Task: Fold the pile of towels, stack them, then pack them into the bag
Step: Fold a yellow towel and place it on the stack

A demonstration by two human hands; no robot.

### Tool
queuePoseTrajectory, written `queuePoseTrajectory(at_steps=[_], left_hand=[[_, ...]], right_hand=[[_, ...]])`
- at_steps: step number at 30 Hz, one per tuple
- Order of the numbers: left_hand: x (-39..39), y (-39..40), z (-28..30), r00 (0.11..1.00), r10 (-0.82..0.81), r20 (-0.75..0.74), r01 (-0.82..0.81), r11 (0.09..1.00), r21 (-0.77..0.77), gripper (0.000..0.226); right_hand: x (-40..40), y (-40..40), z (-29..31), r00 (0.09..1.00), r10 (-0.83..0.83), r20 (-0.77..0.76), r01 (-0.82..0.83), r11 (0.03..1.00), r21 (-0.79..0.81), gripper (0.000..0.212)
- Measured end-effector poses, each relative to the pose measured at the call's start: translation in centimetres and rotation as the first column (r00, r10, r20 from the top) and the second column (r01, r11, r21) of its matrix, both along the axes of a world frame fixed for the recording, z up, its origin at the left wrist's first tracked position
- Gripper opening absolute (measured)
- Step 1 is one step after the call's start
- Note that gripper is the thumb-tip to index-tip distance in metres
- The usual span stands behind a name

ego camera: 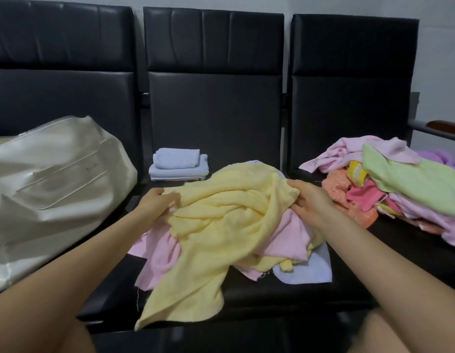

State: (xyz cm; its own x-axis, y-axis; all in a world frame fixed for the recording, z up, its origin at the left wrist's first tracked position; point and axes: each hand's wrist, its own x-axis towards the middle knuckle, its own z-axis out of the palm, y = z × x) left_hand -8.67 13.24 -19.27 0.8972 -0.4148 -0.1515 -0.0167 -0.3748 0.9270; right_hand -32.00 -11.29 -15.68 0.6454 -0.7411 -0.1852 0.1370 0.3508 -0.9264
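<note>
Head view: left hand (159, 203) and right hand (308, 197) both have fingers curled into the bunched yellow towel (221, 225), gripping its opposite sides above the middle seat (272, 296), over loose pink and blue towels. Likely light, limp, non-slip terry; better to find two corners and shake flat. Folded stack (178, 165) behind, bag (55, 179) left, unfolded pile (389, 184) right.

1. Yellow towel (221, 225): crumpled, atop pink and blue ones on the middle seat.
2. Folded pale-blue stack (178, 164): behind it.
3. Unfolded pile (389, 184): right seat.
4. Cream bag (55, 179): left seat.
</note>
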Motion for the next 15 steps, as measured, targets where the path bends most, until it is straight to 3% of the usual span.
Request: queuePoseTrajectory(at_steps=[1, 3, 6, 10, 12, 15], left_hand=[[-0.3, 0.3, 0.1, 1.0, -0.011, -0.015, 0.012, 0.999, 0.052, 0.035], [-0.6, 1.0, 0.2, 0.997, -0.02, -0.079, 0.03, 0.992, 0.125, 0.04], [-1.1, 1.7, 0.3, 0.982, -0.043, -0.186, 0.058, 0.996, 0.072, 0.049], [-1.7, 2.0, 0.9, 0.989, -0.059, -0.138, 0.066, 0.997, 0.047, 0.067], [-2.4, 1.8, 1.3, 0.988, -0.082, -0.128, 0.091, 0.993, 0.07, 0.064], [-3.3, 1.2, 1.3, 0.991, -0.104, -0.078, 0.117, 0.977, 0.176, 0.048]], right_hand=[[-0.4, 0.4, 0.0, 1.0, 0.006, -0.011, -0.006, 1.0, 0.031, 0.035], [-1.5, 1.7, 0.4, 0.997, 0.069, -0.031, -0.065, 0.992, 0.112, 0.024], [-2.9, 4.2, 1.2, 0.932, 0.281, -0.227, -0.252, 0.956, 0.148, 0.035], [-3.1, 7.0, 0.6, 0.749, 0.46, -0.476, -0.533, 0.846, -0.022, 0.044], [-2.9, 8.4, 0.3, 0.677, 0.384, -0.627, -0.618, 0.76, -0.201, 0.038], [-2.2, 9.1, 0.2, 0.7, 0.241, -0.672, -0.608, 0.694, -0.385, 0.026]])
